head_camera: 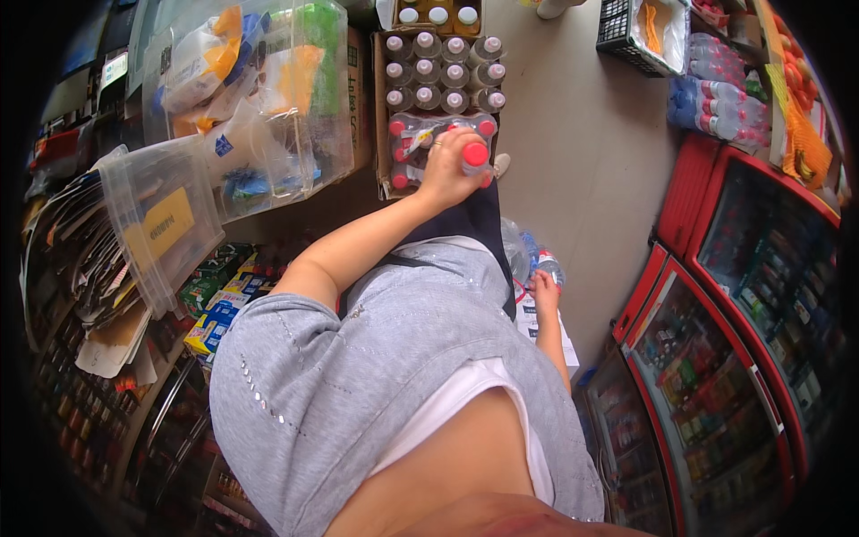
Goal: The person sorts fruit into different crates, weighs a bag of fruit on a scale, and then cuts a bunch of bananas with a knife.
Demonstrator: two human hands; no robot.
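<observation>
My left hand (448, 168) is wrapped around a clear plastic bottle with a red cap (475, 155), its cap facing up at me. Directly below that hand lies a shrink-wrapped pack of red-capped bottles (406, 137), at the near end of an open cardboard box (382, 161). Beyond the pack, clear bottles with whitish-pink caps (439, 70) stand upright in rows. My right hand (545, 290), low by my right side, has its fingers on another clear plastic bottle (550, 267); its far side shows past the fingers. A large clear bottle (513, 248) is partly hidden by my body.
Clear plastic bins (282, 181) filled with bags stand on the left, near stacked papers (80, 241). Red-framed glass-door coolers (711, 376) line the right. Wrapped bottle packs (721, 111) and a black crate (627, 40) are beyond them. White boxes (567, 339) sit below my right hand.
</observation>
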